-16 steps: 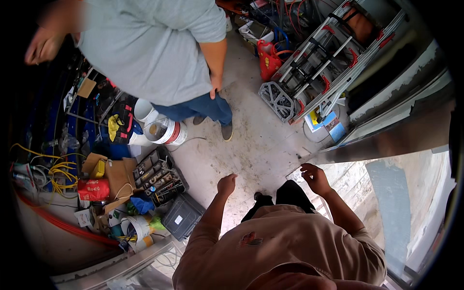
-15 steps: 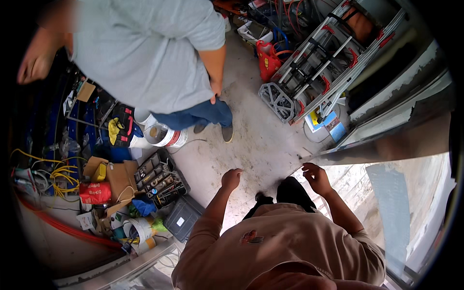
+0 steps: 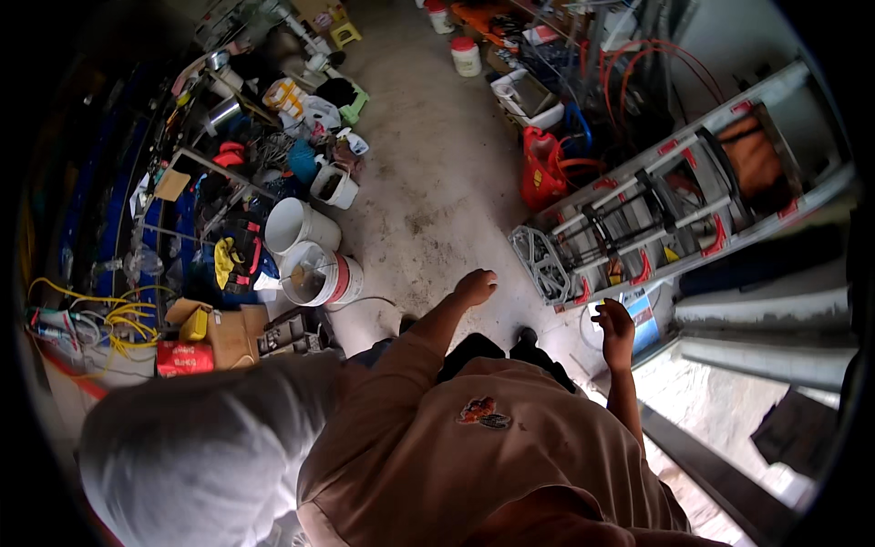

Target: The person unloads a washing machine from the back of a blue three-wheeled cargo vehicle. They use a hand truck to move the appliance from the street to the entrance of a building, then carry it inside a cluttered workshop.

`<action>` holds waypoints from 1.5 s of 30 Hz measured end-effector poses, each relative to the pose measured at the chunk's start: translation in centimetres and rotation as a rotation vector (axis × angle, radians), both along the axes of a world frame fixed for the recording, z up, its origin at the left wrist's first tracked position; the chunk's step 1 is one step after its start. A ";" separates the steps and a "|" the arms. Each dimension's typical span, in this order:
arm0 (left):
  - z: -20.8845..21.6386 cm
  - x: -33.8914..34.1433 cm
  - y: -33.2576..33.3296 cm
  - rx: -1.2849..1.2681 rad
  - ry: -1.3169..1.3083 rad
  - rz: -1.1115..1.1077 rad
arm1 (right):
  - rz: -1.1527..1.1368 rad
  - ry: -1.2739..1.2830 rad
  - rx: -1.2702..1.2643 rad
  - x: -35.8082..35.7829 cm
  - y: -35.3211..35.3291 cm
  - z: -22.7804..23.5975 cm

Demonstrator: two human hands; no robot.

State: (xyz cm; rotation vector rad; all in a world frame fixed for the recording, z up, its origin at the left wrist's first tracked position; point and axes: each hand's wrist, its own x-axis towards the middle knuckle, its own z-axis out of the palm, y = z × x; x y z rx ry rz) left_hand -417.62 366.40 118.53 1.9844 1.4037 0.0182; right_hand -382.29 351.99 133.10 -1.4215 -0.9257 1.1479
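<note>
My left hand point(image 3: 476, 288) hangs over the concrete floor ahead of my body, fingers curled in, with nothing visible in it. On the right, my right hand point(image 3: 617, 330) is raised with its fingers bent and apart, holding nothing. It is nearest to the folded aluminium ladder point(image 3: 756, 231) with red fittings. A grey lattice-like piece point(image 3: 540, 264) sits by the ladder's near end, between the two hands. Blue and white printed packaging point(image 3: 645, 326) lies on the floor beside my right hand.
A person in a grey shirt point(image 3: 200, 438) is close at my left. White buckets point(image 3: 314, 230), a cardboard box point(image 3: 235, 335) and yellow cable point(image 3: 128, 319) crowd the left side. A red bag point(image 3: 544, 173) stands beyond the ladder. A doorway edge point(image 3: 711, 469) runs along my right.
My view has shifted forward, bringing more floor, buckets and the ladder closer. The person in grey has passed from ahead on the left to beside me. Both hands remain without objects.
</note>
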 end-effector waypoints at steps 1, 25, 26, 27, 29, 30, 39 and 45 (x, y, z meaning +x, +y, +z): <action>-0.8 -2.2 2.0 0.011 -0.023 0.055 | 0.053 -0.039 0.004 -0.2 3.3 -0.2; -1.4 -51.8 84.0 0.169 -0.318 0.743 | 0.641 -0.389 -0.713 -18.2 86.2 -13.5; -0.3 -50.8 90.1 0.148 -0.385 0.740 | 0.709 -0.430 -0.688 -18.2 91.1 -13.1; 1.7 -49.6 97.3 0.158 -0.391 0.692 | 0.744 -0.441 -0.625 -19.7 96.1 -12.7; 3.0 -50.5 106.5 0.158 -0.341 0.669 | 0.921 -0.725 -0.601 -21.6 109.9 -11.1; 2.9 -51.0 110.8 0.158 -0.299 0.640 | 0.962 -0.860 -0.591 -22.6 116.0 -10.2; -2.7 -72.2 120.2 -0.382 0.123 0.995 | 0.819 -0.964 0.328 -48.4 182.5 -4.7; -6.0 -80.9 136.9 -0.603 0.313 1.036 | 0.866 -0.636 0.284 -75.0 210.8 -4.9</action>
